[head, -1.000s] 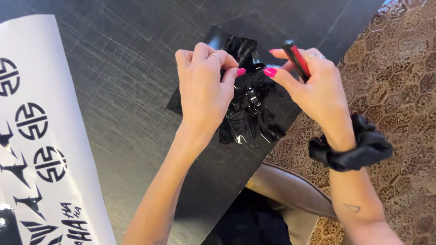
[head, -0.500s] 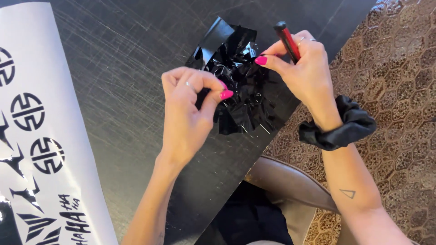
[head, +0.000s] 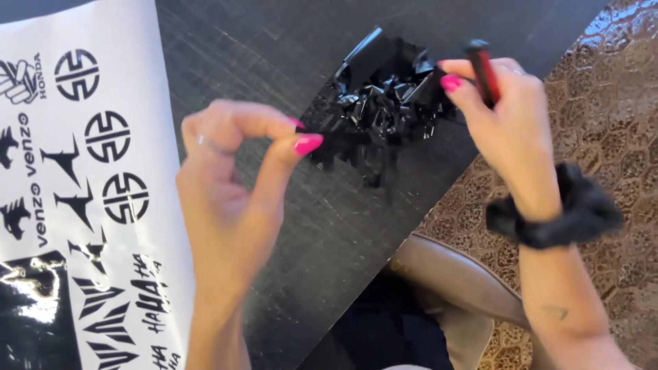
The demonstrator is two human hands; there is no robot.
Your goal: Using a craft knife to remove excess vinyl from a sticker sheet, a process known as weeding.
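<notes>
Nearest the camera, the left hand (head: pixel 233 199) hovers above the dark surface (head: pixel 274 68) with its grip pinched almost shut: thumb and forefinger, both with pink nails, meet on the near edge of a crumpled wad of glossy black film (head: pixel 377 113), while the other fingers curl loosely into the palm. A thin ring shows on one finger, blurred. The film hangs between the two hands, lifted off the surface or barely above it; which of the two cannot be told. Ragged strips trail down from its lower side, and a flatter flap sticks up at its far end. Just beyond and to the side, the right hand (head: pixel 507 116) has its grip closed in the same way, thumb and forefinger nipping the far side of the wad, and the remaining fingers clamp a slim red and black tool (head: pixel 482 68) that points upward out of the fist. A black fabric scrunchie (head: pixel 558 209) sits around the right wrist. Off to the left, lying flat on the surface, a white sheet (head: pixel 154 226) carries rows of black cut-out emblems and lettering, with a glossy black patch at its near corner.
</notes>
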